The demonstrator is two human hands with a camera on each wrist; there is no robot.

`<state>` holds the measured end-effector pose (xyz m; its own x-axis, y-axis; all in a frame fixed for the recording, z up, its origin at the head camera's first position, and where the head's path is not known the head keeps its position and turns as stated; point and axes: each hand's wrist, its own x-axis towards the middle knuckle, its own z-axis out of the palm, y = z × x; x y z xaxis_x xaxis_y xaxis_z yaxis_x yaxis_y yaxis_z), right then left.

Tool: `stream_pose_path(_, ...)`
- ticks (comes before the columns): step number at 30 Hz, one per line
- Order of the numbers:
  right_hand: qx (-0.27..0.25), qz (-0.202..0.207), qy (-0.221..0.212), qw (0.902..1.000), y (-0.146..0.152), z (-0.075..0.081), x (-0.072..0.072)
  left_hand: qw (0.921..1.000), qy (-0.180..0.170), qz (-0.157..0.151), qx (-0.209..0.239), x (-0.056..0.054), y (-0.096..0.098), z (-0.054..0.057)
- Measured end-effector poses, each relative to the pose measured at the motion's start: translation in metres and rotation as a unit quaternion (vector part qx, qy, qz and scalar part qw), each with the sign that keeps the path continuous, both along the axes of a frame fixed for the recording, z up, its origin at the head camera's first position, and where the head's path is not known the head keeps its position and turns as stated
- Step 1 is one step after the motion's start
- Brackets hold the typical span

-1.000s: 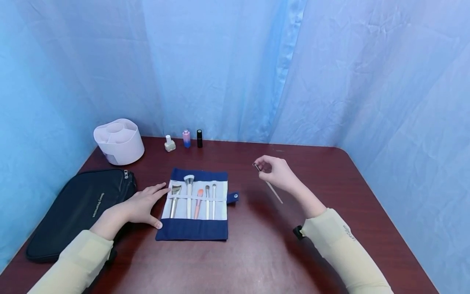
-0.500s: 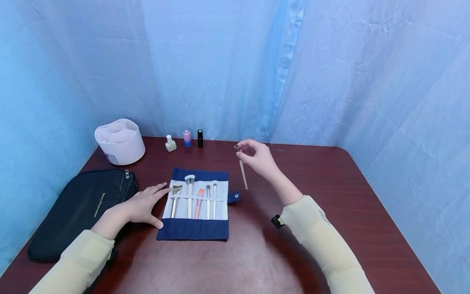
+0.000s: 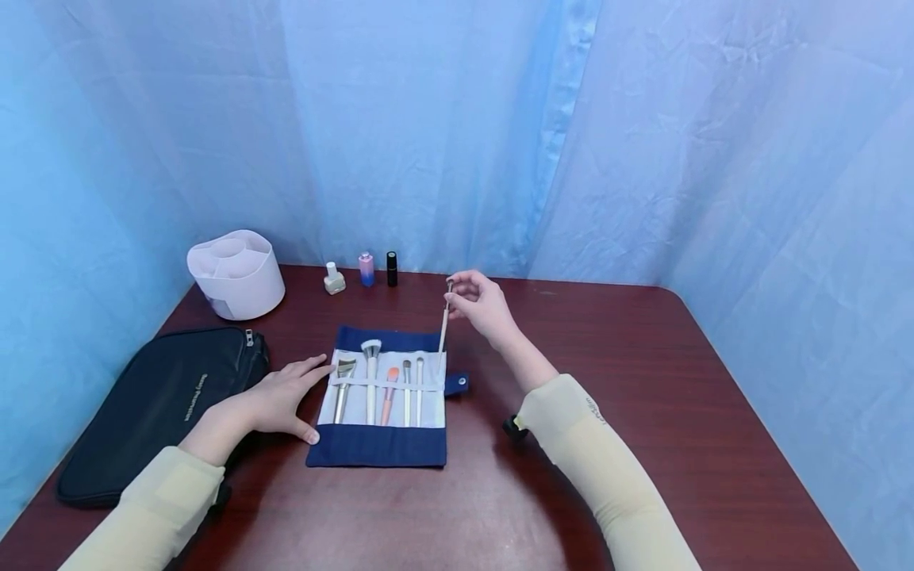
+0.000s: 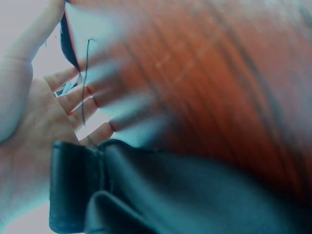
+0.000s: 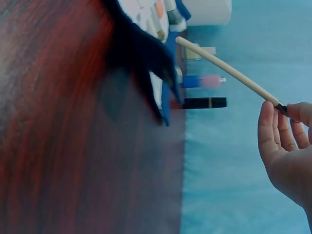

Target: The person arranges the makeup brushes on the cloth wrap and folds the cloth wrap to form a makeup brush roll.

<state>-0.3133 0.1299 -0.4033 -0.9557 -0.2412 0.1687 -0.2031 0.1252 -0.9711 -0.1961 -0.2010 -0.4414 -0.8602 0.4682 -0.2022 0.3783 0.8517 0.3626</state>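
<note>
A navy brush roll lies unfolded on the table, its pale lining holding several makeup brushes under an elastic strap. Among them are a white brush and a pink one. My right hand pinches a thin makeup brush near its bristle end. The handle points down over the roll's right side; in the right wrist view the pale handle sticks out from the fingertips. My left hand lies spread at the roll's left edge, fingertips and thumb touching it.
A black zipped case lies left, partly behind my left arm. Toward the back stand a white organizer, a nail polish bottle, a pink-and-blue bottle and a black tube. A snap tab juts from the roll's right side.
My right hand has moved left and slightly away from me, bringing the brush from right of the roll to over its right side. The brush has swung more upright. My left hand has stayed put.
</note>
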Motion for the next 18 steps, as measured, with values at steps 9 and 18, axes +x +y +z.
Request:
stream_pose_path(9,0.004,0.004,-0.057,0.9984,-0.005,-0.025,-0.007,1.0,0.004,-0.005,0.0,0.0,0.0,0.0)
stream_pose_path(18,0.03,0.036,-0.102,0.9937,-0.004,-0.035,-0.005,1.0,0.005,-0.005,0.002,0.001,0.0,0.002)
